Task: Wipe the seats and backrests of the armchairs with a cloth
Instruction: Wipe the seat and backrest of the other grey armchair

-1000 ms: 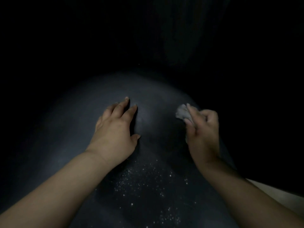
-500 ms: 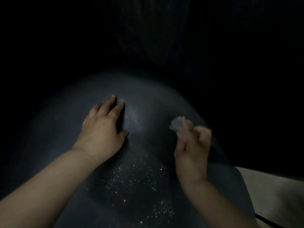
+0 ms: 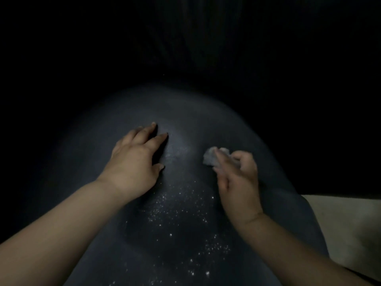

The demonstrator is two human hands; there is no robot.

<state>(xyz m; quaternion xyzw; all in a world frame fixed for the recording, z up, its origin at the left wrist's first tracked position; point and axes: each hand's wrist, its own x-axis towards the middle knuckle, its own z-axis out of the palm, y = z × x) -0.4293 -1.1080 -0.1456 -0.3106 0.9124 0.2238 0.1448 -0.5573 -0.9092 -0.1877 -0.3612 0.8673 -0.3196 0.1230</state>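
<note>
The scene is very dark. A dark blue-grey rounded armchair cushion (image 3: 185, 112) fills the middle of the view. My left hand (image 3: 136, 159) lies flat on it, fingers spread, holding nothing. To its right, my right hand (image 3: 237, 178) grips a small crumpled pale cloth (image 3: 210, 157) and presses it on the cushion. White specks (image 3: 181, 211) are scattered over the cushion below and between my hands.
A pale floor patch (image 3: 340, 223) shows at the lower right beside the cushion. Everything beyond the cushion, at the top and both sides, is black and cannot be made out.
My right hand with the cloth has slid left and nearer across the cushion. My left hand has stayed flat, shifting slightly left. More pale floor shows at the right.
</note>
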